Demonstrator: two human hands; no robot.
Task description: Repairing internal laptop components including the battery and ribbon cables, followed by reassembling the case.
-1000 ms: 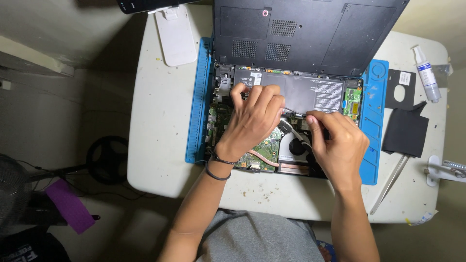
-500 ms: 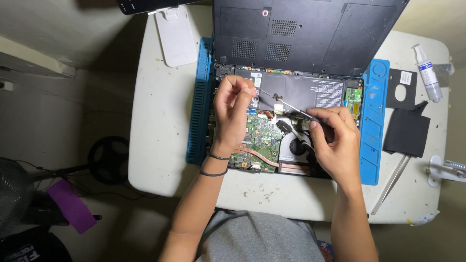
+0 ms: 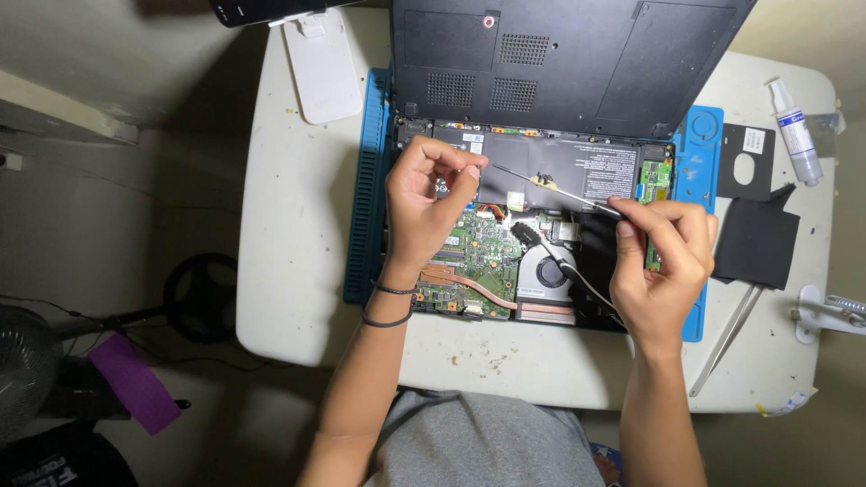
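We look through a single head-worn camera, pointed almost straight down from above the seated person's own torso, whose grey shirt fills the lower edge. The view sits at roughly arm's length above the counter (image 3: 298,271), close enough that both forearms enter from the bottom and the left hand (image 3: 424,203) and right hand (image 3: 663,261) fall near the centre. The opened laptop (image 3: 559,135) on its blue mat (image 3: 365,198) occupies the upper middle, its far edge cut by the top of the frame. To the left we see down past the counter's edge to the floor (image 3: 108,225). No second view shares this scene.
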